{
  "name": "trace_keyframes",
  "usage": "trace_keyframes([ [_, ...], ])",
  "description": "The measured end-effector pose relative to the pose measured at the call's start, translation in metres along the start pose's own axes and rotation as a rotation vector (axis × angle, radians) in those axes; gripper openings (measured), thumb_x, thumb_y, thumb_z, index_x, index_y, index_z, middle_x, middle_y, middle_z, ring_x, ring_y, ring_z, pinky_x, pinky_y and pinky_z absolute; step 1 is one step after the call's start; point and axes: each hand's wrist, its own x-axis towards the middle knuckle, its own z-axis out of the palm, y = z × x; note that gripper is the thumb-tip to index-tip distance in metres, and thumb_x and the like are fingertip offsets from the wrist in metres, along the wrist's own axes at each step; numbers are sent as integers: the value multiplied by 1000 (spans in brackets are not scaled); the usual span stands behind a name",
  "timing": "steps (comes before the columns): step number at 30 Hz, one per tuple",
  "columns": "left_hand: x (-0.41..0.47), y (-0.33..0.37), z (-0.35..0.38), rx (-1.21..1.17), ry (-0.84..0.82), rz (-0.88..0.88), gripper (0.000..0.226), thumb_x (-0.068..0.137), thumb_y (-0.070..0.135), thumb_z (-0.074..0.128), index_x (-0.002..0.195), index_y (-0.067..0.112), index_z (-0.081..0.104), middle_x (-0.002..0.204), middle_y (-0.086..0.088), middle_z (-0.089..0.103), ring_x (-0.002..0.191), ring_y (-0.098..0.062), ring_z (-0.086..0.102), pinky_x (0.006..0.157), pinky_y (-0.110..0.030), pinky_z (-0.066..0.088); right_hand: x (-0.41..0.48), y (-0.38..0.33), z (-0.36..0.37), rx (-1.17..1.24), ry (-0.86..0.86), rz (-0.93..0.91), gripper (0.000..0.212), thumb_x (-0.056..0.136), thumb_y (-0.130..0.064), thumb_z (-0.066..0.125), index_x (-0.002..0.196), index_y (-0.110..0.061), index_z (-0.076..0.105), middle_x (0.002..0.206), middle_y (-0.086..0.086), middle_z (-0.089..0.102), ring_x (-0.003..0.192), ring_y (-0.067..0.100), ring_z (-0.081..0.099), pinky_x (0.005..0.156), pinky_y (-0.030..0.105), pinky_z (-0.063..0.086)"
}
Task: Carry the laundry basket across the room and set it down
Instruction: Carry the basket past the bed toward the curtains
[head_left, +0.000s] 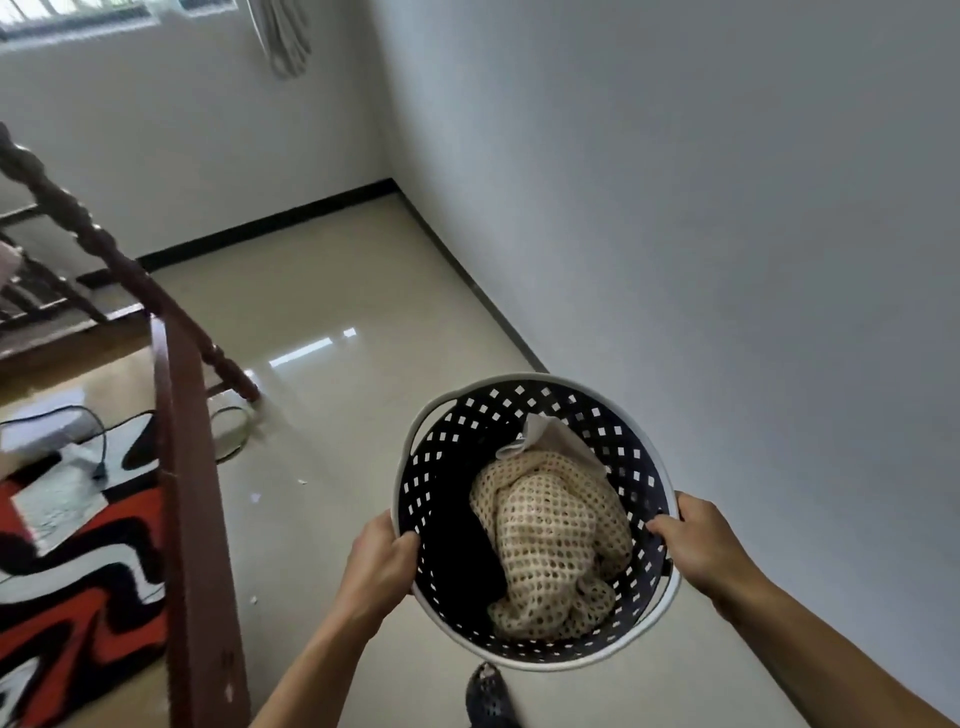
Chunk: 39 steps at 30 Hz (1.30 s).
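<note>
My left hand (382, 564) and right hand (698, 543) clamp opposite rim sides of laundry basket (415, 525), held airborne, clothes inside. Beyond basket: bare tiled floor (337, 291), wall corner. Carry underway, judging so; set-down not yet done.

A round laundry basket (621, 447) of smooth plastic, dark perforated walls with a white rim, holds a cream open-mesh knitted cloth (556, 540), a dark matt fabric (462, 551) and a thin white cloth (553, 434). The floor (353, 291) is glossy pale tile with reflections. Dark varnished wood forms the bed frame (195, 499). The wall (701, 208) is matt white paint.
</note>
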Motion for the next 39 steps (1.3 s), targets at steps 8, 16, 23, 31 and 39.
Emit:
trace_keyframes([
  [8,102,74,-76,-2,83,19,22,76,7,49,77,6,71,73,-10,77,76,-31,74,69,-47,61,88,-121,40,56,-25,-70,17,87,-5,51,75,-11,62,77,14,70,71,30,68,61,34,51],
  [16,235,154,-102,-76,126,0,27,83,-4,46,81,5,71,68,-9,73,57,-22,69,43,-26,52,237,-231,57,99,-53,-123,17,84,0,52,69,-4,57,68,15,61,66,30,57,63,36,44],
  [23,352,231,-159,-149,287,20,23,87,0,52,81,3,73,68,-12,76,59,-23,70,50,-36,58,364,-380,75,50,-160,-276,18,86,-1,50,75,-7,62,74,15,67,72,33,64,71,47,54],
  [31,489,283,-226,-236,341,-19,23,82,-1,49,80,1,72,78,-22,77,66,-30,74,52,-36,60,491,-515,135,8,-218,-320,14,85,1,50,78,6,61,71,16,62,65,27,56,62,36,44],
  [39,664,339,-319,-246,322,-48,26,81,-3,45,88,1,70,80,-20,75,64,-29,72,44,-29,55,617,-655,218,-14,-199,-303,15,84,3,52,76,-1,64,74,20,67,69,32,61,67,39,49],
])
